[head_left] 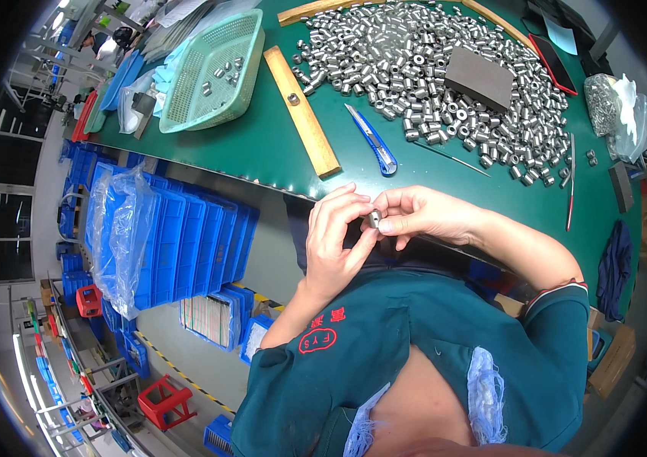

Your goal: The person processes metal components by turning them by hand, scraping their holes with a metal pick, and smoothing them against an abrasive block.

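Note:
A small shiny metal sleeve [374, 218] with a dark hole in its side is held up at the table's near edge, in front of my chest. My right hand [426, 214] pinches it between thumb and bent fingers. From the other side, my left hand [333, 232] curls thumb and fingertips round the same sleeve; the exact contact of its fingertips is partly hidden. Just beyond my hands lies a blue utility knife [374, 142] on the green table [262, 161]. A great pile of similar metal sleeves [384, 65] covers the table's far part.
A wooden strip [304, 114] bears one sleeve. Left of it stands a pale green basket [221, 103] with several sleeves inside. A dark grey block [479, 78] rests on the pile. A thin metal rod [453, 158] and a red-handled tool [571, 183] lie nearby. Blue crates [179, 236] stand beside the table.

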